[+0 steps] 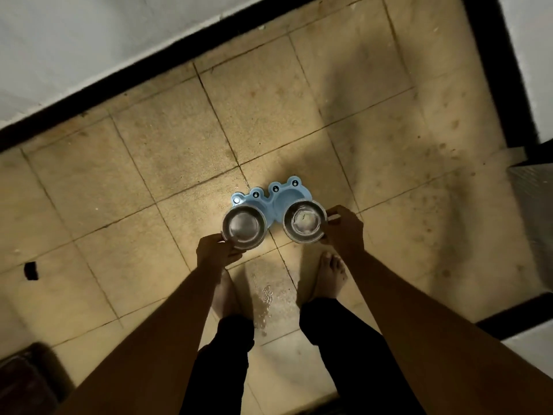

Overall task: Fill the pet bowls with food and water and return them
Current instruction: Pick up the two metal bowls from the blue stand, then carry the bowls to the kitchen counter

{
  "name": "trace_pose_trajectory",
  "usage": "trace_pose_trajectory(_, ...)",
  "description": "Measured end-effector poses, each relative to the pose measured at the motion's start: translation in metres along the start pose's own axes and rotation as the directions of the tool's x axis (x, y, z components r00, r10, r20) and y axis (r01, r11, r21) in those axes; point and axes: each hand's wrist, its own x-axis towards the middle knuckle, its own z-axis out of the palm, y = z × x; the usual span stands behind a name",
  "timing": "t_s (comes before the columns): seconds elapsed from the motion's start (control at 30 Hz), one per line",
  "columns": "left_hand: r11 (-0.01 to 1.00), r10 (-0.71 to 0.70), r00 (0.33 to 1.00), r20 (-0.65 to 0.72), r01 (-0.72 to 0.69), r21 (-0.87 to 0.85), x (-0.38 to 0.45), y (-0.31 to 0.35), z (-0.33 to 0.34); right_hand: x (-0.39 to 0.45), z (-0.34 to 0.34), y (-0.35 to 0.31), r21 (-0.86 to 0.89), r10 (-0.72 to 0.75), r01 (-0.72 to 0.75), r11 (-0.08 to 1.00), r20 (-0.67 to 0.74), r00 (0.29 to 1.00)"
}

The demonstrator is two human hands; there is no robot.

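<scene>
While gripped at outer rims: one bowl (244, 226) per hand (216, 253).

two steel bowls (244, 226) (305, 225), one blue bowl stand (270, 194), two hands (216, 253) (344, 227), two bare feet (332, 272) (224, 292)

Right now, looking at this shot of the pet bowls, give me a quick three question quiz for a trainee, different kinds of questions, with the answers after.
1. True or false: the left hand grips the rim of the left steel bowl.
2. Multiple choice: what lies on the floor under the two bowls? A) a red mat B) a blue frog-shaped bowl stand C) a wooden tray
3. Fill in: the right steel bowl, held by the right hand, has something ____ in colour in its bottom.

Key: 1 true; 2 B; 3 pale. The picture does not show what it is.
</scene>
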Motion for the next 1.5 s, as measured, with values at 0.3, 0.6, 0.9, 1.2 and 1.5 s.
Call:
trace_pose_trajectory(0.3,0.988,0.156,0.981,0.118,-0.157,-0.005,-0.217,0.046,-0.080,-0.198,-0.129,-0.070,0.208,0.057,-0.061,0.976,0.027,0.998)
trace_pose_trajectory(0.6,0.931,0.356,0.901,0.248,-0.366,-0.008,-0.403,0.088,-0.161,-0.384,-0.208,-0.123,0.433,0.046,-0.020,0.901,-0.051,0.998)
trace_pose_trajectory(0.9,0.845,0.411,0.764,0.498,-0.524,0.107,-0.486,0.105,-0.178,-0.507,-0.236,-0.099,0.700,0.118,0.036,0.713,-0.171,0.978)
trace_pose_trajectory(1.2,0.750,0.322,0.643,0.695,-0.621,0.227,-0.574,0.094,-0.132,-0.604,-0.262,-0.027,0.823,0.212,0.150,0.548,-0.310,0.927)
trace_pose_trajectory(1.5,0.684,0.200,0.548,0.812,-0.671,0.285,-0.665,-0.022,-0.081,-0.734,-0.276,0.094,0.832,0.360,0.307,0.461,-0.492,0.793)
